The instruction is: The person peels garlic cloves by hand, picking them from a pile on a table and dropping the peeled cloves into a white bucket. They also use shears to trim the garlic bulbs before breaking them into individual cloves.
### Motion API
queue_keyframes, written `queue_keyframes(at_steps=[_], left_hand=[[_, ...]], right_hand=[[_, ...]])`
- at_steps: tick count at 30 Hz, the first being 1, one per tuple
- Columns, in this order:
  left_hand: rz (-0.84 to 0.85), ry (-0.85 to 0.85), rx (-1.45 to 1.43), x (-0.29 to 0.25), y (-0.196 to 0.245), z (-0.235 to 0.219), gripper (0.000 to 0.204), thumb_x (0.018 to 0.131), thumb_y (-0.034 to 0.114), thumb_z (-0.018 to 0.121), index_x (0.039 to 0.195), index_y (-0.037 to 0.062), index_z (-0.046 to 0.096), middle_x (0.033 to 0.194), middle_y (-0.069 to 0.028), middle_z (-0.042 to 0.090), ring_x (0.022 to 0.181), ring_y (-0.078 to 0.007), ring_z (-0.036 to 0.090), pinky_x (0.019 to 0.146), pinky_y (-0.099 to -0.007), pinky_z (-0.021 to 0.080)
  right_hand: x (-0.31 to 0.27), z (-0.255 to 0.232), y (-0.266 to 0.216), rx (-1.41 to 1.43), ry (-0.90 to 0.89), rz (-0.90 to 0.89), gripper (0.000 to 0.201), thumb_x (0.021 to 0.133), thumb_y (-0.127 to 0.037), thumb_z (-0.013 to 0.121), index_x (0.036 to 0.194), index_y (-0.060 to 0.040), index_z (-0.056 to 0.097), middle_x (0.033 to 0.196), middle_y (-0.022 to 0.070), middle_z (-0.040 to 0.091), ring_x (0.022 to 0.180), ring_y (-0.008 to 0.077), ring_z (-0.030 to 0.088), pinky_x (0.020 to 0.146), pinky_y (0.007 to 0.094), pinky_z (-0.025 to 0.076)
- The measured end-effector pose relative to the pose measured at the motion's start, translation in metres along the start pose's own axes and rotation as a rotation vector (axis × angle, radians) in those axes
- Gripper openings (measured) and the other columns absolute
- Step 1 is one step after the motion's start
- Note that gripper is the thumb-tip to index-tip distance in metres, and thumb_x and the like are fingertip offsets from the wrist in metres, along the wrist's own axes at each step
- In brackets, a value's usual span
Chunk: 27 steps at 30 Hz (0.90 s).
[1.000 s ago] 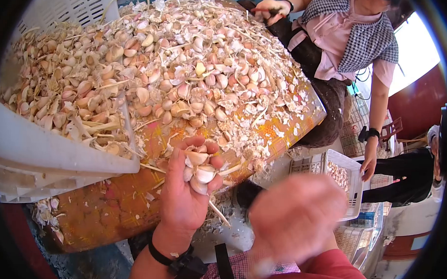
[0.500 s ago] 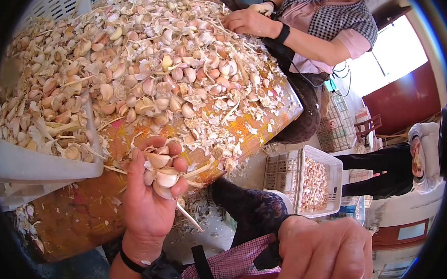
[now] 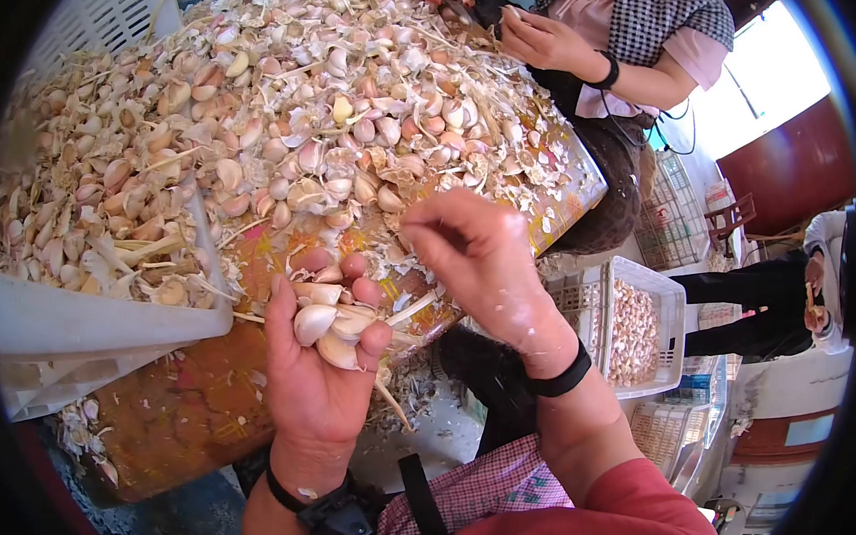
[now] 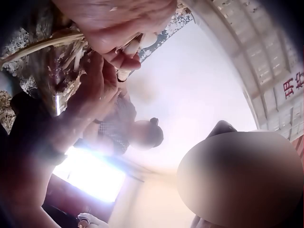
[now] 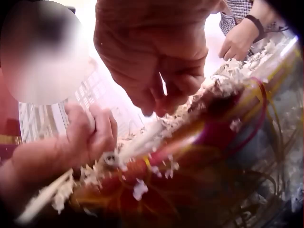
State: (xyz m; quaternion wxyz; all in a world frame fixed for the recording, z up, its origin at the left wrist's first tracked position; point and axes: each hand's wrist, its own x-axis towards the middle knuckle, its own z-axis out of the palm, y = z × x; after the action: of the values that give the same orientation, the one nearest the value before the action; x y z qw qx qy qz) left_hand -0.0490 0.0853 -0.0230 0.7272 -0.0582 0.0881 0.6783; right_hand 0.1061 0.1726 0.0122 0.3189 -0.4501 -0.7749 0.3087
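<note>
My left hand (image 3: pixel 318 396), palm up over the near edge of the table, holds a cluster of several garlic cloves (image 3: pixel 336 323) with its fingers curled round them. Dry stalks (image 3: pixel 392 403) stick out beyond that hand. To its right and slightly higher in the head view is my right hand (image 3: pixel 489 270), back upward, fingers bent loosely with a gap at the thumb. Nothing shows between its fingers. In the right wrist view, light passes between those bent fingers (image 5: pixel 178 85). A large heap of garlic cloves (image 3: pixel 263 120) and papery skins lies just beyond both hands.
A white plastic crate (image 3: pixel 96 320) lies tipped at the left, cloves spilling from it onto the patterned table (image 3: pixel 187 415). Another white crate (image 3: pixel 672 323) with cloves stands low at the right. Across the heap, another person's hands (image 3: pixel 549 42) work; someone else stands farther right.
My right hand has swung from the lower right up to beside the left hand. The left hand keeps the cloves, which have shifted in its fingers. The person opposite has raised a hand off the heap.
</note>
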Motion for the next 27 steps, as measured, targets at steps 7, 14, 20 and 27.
queue_keyframes(at_steps=[7,14,20,27], left_hand=[[0.012,0.006,-0.033,0.001,0.002,0.002,0.034,0.102,0.037,0.040,0.117,0.0095,0.052,0.112,-0.0141,0.054,0.094,-0.0242,0.057,0.060,-0.0339,0.052],[0.016,-0.006,-0.031,0.001,0.000,0.001,0.033,0.102,0.036,0.040,0.118,0.0093,0.051,0.111,-0.0138,0.052,0.095,-0.0241,0.055,0.061,-0.0339,0.051],[0.001,-0.034,-0.014,0.000,0.001,0.002,0.033,0.102,0.035,0.040,0.119,0.0090,0.050,0.112,-0.0137,0.050,0.096,-0.0240,0.054,0.064,-0.0343,0.050],[0.018,-0.036,0.016,0.001,-0.001,-0.003,0.032,0.102,0.034,0.041,0.119,0.0093,0.050,0.112,-0.0135,0.051,0.096,-0.0238,0.054,0.066,-0.0357,0.050]], right_hand=[[-0.006,0.007,0.002,-0.403,-0.167,-0.035,0.010,0.079,-0.002,0.060,0.090,-0.0008,0.060,0.079,0.0160,0.057,0.071,0.0356,0.061,0.063,0.0398,0.049],[0.011,-0.017,0.024,0.007,0.100,0.262,0.009,0.079,-0.006,0.062,0.085,0.0004,0.064,0.079,0.0182,0.064,0.069,0.0329,0.063,0.064,0.0390,0.050],[0.021,0.004,0.032,-0.306,0.089,-0.079,0.009,0.082,-0.005,0.060,0.090,-0.0009,0.062,0.084,0.0196,0.061,0.075,0.0385,0.062,0.067,0.0434,0.049],[0.014,0.011,0.028,-0.406,0.071,-0.109,0.010,0.081,-0.003,0.059,0.091,-0.0025,0.061,0.082,0.0176,0.058,0.075,0.0388,0.060,0.067,0.0432,0.049]])
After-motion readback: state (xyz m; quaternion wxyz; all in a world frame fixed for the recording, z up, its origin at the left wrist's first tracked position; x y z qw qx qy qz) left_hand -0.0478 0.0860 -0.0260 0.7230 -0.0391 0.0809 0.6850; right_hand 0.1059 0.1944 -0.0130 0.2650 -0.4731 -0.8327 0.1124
